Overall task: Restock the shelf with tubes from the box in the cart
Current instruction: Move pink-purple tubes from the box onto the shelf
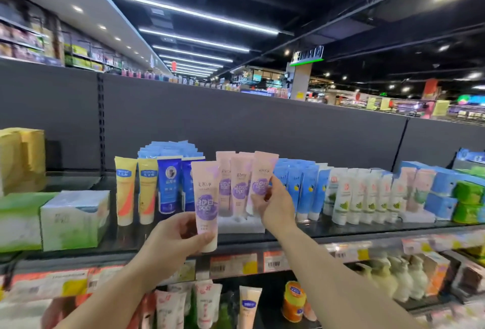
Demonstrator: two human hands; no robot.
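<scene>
My left hand [174, 239] grips a pink tube with a purple label [206, 197], held upright, cap down, in front of the shelf [341, 229]. My right hand [275, 205] pinches the lower part of another pink tube [263, 173] at the right end of a row of like pink tubes [232, 184] standing on the shelf's white tray [241, 225]. The cart and its box are out of view.
Yellow tubes [135, 192] and blue tubes [169, 187] stand left of the pink row. Light blue tubes [304, 187] and white tubes [362, 197] stand to its right. Green boxes [73, 219] fill the shelf's left end. Price tags line the shelf edge above a lower shelf of products.
</scene>
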